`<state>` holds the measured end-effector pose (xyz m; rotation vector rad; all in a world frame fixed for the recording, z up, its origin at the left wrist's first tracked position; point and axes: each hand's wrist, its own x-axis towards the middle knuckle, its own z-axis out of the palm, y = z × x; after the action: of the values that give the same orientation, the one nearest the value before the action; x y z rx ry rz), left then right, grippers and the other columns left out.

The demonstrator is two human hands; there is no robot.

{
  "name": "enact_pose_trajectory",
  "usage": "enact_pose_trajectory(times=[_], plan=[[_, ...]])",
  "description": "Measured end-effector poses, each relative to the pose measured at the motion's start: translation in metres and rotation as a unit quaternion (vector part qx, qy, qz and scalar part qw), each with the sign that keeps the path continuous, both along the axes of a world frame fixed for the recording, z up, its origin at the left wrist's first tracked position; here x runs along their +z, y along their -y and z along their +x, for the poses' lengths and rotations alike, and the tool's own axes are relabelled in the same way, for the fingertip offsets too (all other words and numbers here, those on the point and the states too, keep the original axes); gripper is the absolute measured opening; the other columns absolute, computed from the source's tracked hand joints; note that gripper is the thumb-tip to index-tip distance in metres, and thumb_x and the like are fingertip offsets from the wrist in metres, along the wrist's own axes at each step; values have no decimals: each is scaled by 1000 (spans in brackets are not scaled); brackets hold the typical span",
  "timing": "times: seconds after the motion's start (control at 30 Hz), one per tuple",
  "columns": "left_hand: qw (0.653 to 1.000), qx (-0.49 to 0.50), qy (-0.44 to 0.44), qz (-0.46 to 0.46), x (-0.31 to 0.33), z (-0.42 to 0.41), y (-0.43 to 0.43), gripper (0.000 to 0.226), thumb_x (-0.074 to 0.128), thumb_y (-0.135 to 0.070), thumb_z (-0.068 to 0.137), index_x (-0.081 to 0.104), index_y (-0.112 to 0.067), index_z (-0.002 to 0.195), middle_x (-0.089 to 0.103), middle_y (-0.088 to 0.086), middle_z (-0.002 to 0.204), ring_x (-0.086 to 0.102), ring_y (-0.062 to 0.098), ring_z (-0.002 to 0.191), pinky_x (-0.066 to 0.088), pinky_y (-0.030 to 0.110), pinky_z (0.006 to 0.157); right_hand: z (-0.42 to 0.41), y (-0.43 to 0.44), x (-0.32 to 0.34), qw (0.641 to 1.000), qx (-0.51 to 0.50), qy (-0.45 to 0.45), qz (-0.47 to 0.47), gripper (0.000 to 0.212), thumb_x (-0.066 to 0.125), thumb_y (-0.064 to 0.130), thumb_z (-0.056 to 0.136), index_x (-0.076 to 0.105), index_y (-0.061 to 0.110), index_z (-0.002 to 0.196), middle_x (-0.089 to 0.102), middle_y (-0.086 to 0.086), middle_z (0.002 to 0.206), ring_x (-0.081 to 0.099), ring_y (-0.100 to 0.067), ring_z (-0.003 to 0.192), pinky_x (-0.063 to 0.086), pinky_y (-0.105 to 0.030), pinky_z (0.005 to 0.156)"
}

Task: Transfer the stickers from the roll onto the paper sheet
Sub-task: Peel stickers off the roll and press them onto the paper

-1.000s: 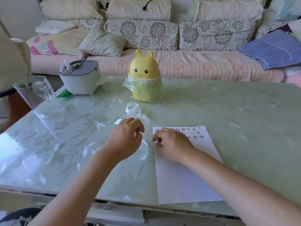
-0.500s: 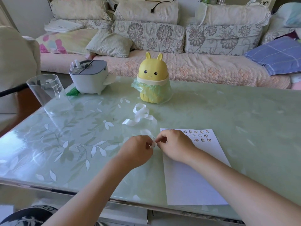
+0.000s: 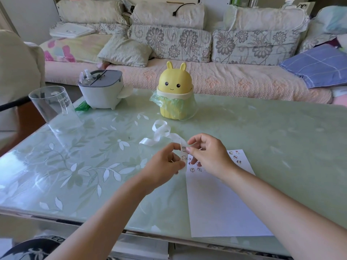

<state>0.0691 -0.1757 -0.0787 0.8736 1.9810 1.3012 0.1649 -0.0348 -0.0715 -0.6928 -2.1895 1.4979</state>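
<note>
Seemingly mid-peel at frame centre, with left hand [image 3: 165, 166] and right hand [image 3: 210, 156] both pinching the sticker strip [image 3: 183, 153]; next, pressing one onto the paper [image 3: 221, 203].

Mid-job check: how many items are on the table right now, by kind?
Clear cup: 1
Lidded bins: 2, grey-white tub and yellow bunny bin
Green plastic scrap: 1
Sticker strip: 1, pinched by left hand and right hand
Paper sheet: 1
Total: 6
</note>
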Motion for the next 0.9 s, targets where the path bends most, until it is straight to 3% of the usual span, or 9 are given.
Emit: enact_pose_trajectory(times=[0.13,0.23,0.37,0.47,0.57,0.73,0.9], plan=[[998,20,61,28,6,6,-6,7,61,-21,85,64,-20,91,64,-1,78,58,12,71,44,31,72,7,-6,-2,999,-3,2,34,16,76,15,86,65,27,87,68,5,79,66,-16,56,49,-32,52],[993,50,98,45,9,11,-13,28,55,-35,86,69,-11,88,71,6,88,62,15,69,46,33,73,15,-10,-3,996,-7,3,89,17,76,19,86,66,33,84,65,10,77,64,-15,58,45,-24,51],[986,102,112,67,9,19,-24,22,59,-24,91,72,-11,79,71,2,75,63,18,64,49,33,72,26,-14,-2,989,12,-4,150,14,75,22,88,70,35,84,63,21,69,51,-5,52,42,-17,56],[983,114,128,70,8,24,-33,20,61,-20,88,73,-10,76,70,5,72,61,18,65,52,38,73,33,-16,-2,984,15,-8,176,18,75,20,87,73,38,90,60,30,62,53,-4,52,45,-19,59],[982,115,135,67,9,28,-41,19,62,-20,87,76,-8,82,71,9,77,61,19,69,55,37,76,40,-22,-5,982,11,-10,186,18,78,22,85,77,36,97,64,30,69,57,-4,53,46,-20,58],[984,109,133,47,12,35,-51,19,63,-19,87,76,-10,78,66,-2,65,57,17,62,50,31,67,49,-33,-11,977,-14,-32,210,18,80,20,83,79,34,94,69,26,78,60,-8,59,48,-24,59],[984,112,133,25,14,39,-61,19,63,-20,85,75,-8,76,67,-2,62,59,18,63,49,32,68,55,-42,-17,960,-17,-43,277,16,79,19,83,79,32,91,64,24,73,56,-7,61,43,-20,57]])
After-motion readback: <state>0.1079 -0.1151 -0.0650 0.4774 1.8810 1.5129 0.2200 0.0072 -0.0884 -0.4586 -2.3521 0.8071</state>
